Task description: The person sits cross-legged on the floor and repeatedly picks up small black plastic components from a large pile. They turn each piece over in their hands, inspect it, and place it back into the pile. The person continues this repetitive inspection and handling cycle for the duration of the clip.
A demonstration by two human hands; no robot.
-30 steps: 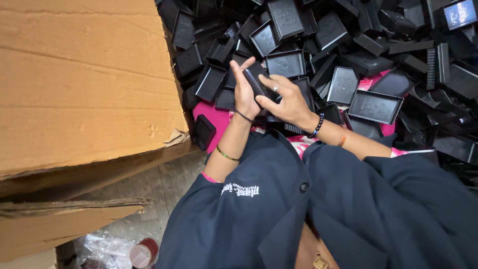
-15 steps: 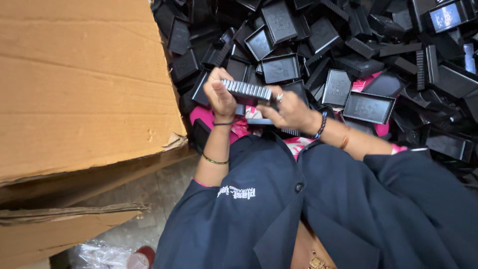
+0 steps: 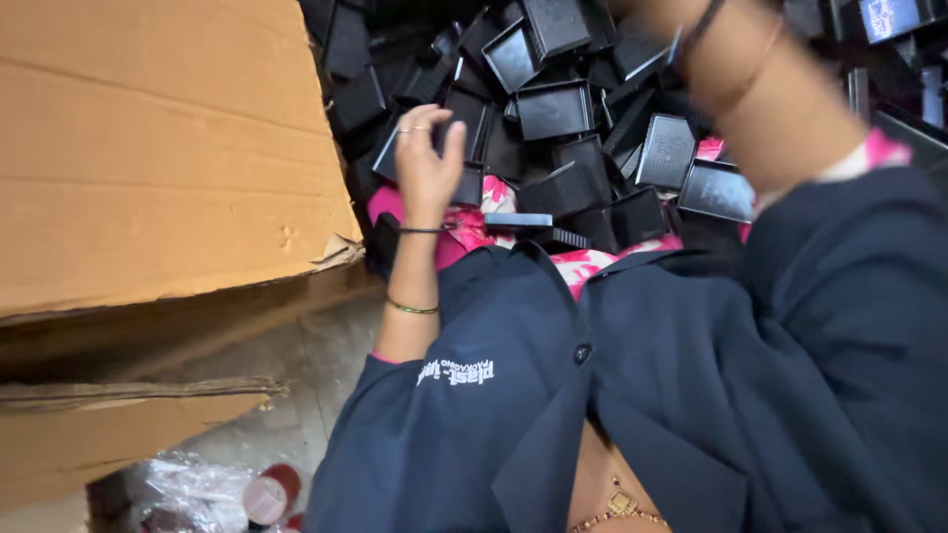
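Left hand [image 3: 427, 158] pinched a black plastic tray [image 3: 434, 163] in its fingers; right hand [image 3: 750, 89] blurred, grip indeterminable; the loose tray heap [image 3: 563, 109] could slide.

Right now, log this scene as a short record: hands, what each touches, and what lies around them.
left hand: raised over the pile, fingers curled on a black tray edge, grip unclear
right hand: out of frame; only its blurred forearm shows, lifted at top right
pile: black plastic trays, heaped loosely, some tilted
lap: one flat black piece lies on pink cloth
clothing: dark jacket
left side: large cardboard box
lower left: clear plastic bag with red caps
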